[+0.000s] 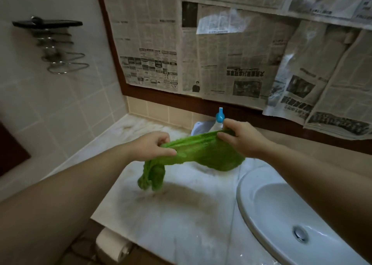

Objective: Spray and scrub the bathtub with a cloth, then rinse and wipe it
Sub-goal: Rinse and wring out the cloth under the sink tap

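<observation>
Two hands, left hand (155,145) and right hand (241,138), pinch one green cloth (203,154).

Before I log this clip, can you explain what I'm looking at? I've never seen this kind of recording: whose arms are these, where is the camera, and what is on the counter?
There is no machine here. The single picture comes from a wide-angle camera worn on a person's head, looking forward and down, so the two bare arms are the wearer's own. The left hand and right hand each pinch one end of a green cloth, stretched between them above a pale marble counter; the cloth's left end hangs down loose. Behind the cloth stands a spray bottle with a blue top. At the right is a white sink basin with a metal drain. Newspaper sheets cover the wall behind, a metal rack is fixed to the tiles at left, and a toilet paper roll sits below the counter. No bathtub is in view.
</observation>
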Action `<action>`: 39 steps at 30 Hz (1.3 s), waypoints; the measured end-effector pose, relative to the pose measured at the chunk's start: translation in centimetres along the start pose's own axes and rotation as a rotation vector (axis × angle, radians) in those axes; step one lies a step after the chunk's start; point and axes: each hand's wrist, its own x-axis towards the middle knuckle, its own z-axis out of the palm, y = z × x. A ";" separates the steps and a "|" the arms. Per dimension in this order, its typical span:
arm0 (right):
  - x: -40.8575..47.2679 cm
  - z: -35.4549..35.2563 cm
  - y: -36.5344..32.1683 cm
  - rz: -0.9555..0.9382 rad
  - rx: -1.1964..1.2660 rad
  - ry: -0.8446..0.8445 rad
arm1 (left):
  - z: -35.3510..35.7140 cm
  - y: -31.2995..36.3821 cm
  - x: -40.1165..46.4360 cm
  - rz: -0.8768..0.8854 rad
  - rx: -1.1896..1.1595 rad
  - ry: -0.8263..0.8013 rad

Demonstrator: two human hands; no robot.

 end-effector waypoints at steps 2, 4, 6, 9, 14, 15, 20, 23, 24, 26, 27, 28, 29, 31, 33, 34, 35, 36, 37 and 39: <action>0.6 0.5 0.2 0.020 0.011 0.022 | -0.6 -1.2 -0.8 -0.023 0.114 -0.026; 1.1 1.2 0.4 0.038 0.023 0.027 | -1.1 -2.6 -1.4 -0.075 0.243 -0.072; 1.4 1.8 0.7 0.026 -0.004 0.018 | -1.5 -4.3 -2.0 -0.115 0.278 -0.071; 1.8 2.1 1.4 -0.001 -0.079 -0.023 | -2.1 -6.6 -2.6 -0.172 0.244 -0.050; 2.6 2.7 2.5 -0.039 -0.351 -0.201 | -3.2 -8.6 -2.9 -0.191 0.363 -0.082; 2.8 2.9 2.8 -0.035 -0.415 -0.229 | -3.4 -9.0 -2.9 -0.198 0.405 -0.075; 3.1 4.2 3.7 0.003 -0.432 -0.155 | -3.1 -10.7 -2.8 -0.205 0.548 0.147; 2.3 5.6 3.9 -0.016 -0.353 -0.064 | -1.7 -11.5 -4.0 -0.210 0.451 0.280; 1.8 6.3 4.1 -0.027 -0.347 -0.081 | -1.0 -11.9 -4.8 -0.215 0.408 0.278; 0.0 8.1 5.1 -0.045 -0.314 -0.160 | 1.0 -12.9 -6.7 -0.231 0.348 0.209; -1.2 9.0 5.6 -0.048 -0.300 -0.226 | 2.1 -13.4 -7.8 -0.244 0.321 0.146; -2.4 10.1 6.2 -0.049 -0.303 -0.312 | 3.4 -14.1 -8.9 -0.259 0.287 0.059; -3.6 11.3 6.7 -0.061 -0.317 -0.415 | 4.6 -14.7 -9.9 -0.267 0.249 -0.047; -5.5 13.2 7.1 -0.073 -0.331 -0.610 | 6.8 -15.4 -11.6 -0.281 0.154 -0.238; -6.4 14.8 7.5 -0.011 -0.280 -0.619 | 8.4 -15.7 -12.2 -0.321 0.057 -0.280; -6.4 15.6 7.6 0.020 -0.255 -0.544 | 9.0 -15.9 -12.1 -0.327 0.051 -0.234; -6.1 16.3 7.7 0.039 -0.233 -0.466 | 9.4 -16.0 -11.7 -0.311 0.090 -0.150; -5.7 17.2 7.7 0.063 -0.220 -0.403 | 9.7 -16.2 -11.2 -0.288 0.152 -0.047; -5.3 18.1 7.7 0.086 -0.219 -0.353 | 10.0 -16.2 -10.6 -0.270 0.201 0.055; -4.4 20.1 7.5 0.108 -0.228 -0.298 | 10.4 -16.3 -9.5 -0.287 0.222 0.151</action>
